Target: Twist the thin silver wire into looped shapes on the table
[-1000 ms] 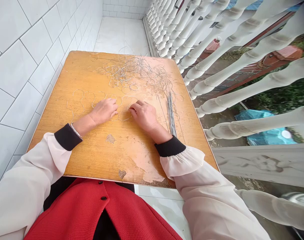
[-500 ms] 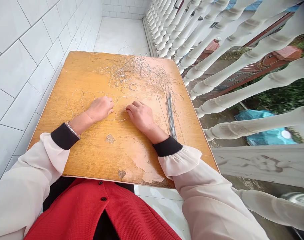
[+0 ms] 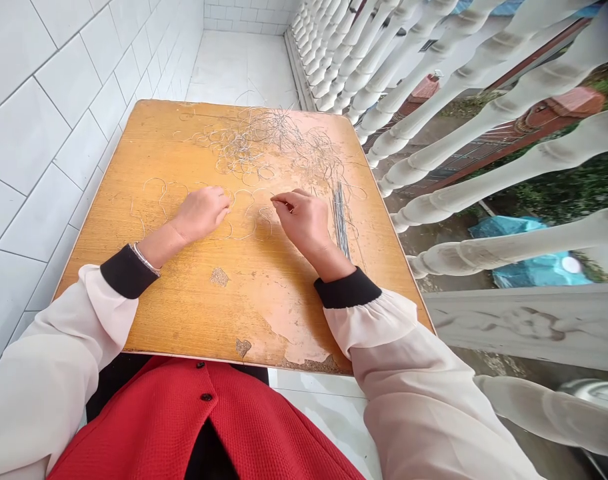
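A thin, wavy length of wire lies in loops on the worn wooden table, between my two hands. My left hand is closed, its fingertips pressed on the wire at the loops' left side. To the right, my right hand pinches thumb and forefinger together at the wire's right side; the bit between the fingertips is very fine. More bent wire spreads out left of my left hand. A bundle of straight grey wires lies just right of my right hand.
A tangle of curled wire covers the far part of the table, whose surface is peeling. White tiled wall runs along the left. A white baluster railing stands close on the right.
My right hand has moved right and slightly up, its fingers now in a pinch. More of the looped wire shows between the hands. My left hand has barely shifted.
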The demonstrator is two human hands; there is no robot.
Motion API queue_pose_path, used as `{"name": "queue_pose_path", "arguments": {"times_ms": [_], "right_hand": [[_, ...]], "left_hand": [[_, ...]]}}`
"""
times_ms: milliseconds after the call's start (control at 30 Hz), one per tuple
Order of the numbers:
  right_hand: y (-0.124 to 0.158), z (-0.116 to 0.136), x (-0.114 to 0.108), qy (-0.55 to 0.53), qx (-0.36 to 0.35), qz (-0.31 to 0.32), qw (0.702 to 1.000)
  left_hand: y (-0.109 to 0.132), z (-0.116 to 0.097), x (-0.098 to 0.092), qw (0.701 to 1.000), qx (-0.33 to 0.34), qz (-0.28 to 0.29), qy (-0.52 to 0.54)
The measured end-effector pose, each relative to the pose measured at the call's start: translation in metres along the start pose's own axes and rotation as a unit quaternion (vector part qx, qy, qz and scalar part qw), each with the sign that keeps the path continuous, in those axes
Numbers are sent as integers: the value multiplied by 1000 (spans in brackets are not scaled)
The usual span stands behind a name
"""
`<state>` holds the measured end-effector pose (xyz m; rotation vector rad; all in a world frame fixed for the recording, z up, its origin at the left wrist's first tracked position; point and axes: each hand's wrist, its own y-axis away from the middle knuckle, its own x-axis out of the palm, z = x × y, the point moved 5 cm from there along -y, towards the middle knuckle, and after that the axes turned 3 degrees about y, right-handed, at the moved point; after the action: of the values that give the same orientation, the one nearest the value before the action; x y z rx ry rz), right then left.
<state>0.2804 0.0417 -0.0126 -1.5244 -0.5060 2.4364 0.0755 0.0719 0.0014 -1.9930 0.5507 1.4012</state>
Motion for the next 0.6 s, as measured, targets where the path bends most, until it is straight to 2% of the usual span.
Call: {"name": "queue_pose_path", "arguments": {"times_ms": [67, 133, 233, 300, 367, 433, 500, 533, 600], "right_hand": [[0, 0, 1, -16, 6, 4, 1000], [1, 4, 4, -22, 1, 16, 1000], [6, 15, 11, -15, -18, 43, 999], [8, 21, 15, -6, -32, 63, 998], [10, 24, 18, 4, -41, 81, 996], [10, 25, 21, 11, -44, 95, 994], [10, 26, 23, 15, -43, 102, 994], [10, 26, 23, 14, -42, 103, 994], [9, 27, 24, 6, -38, 99, 994]], "left_hand": [[-8, 8, -2, 999, -22, -35, 28], [-25, 21, 2, 997, -43, -45, 52], [-61, 37, 19, 995, -50, -32, 76], [-83, 40, 30, 995, -49, -15, 84], [-98, 36, 38, 993, -77, 26, 85], [-103, 28, 40, 991, -98, 69, 61], [-101, 23, 37, 989, -106, 89, 45], [-99, 23, 34, 989, -108, 85, 56], [-96, 28, 24, 985, -97, 33, 136]]}}
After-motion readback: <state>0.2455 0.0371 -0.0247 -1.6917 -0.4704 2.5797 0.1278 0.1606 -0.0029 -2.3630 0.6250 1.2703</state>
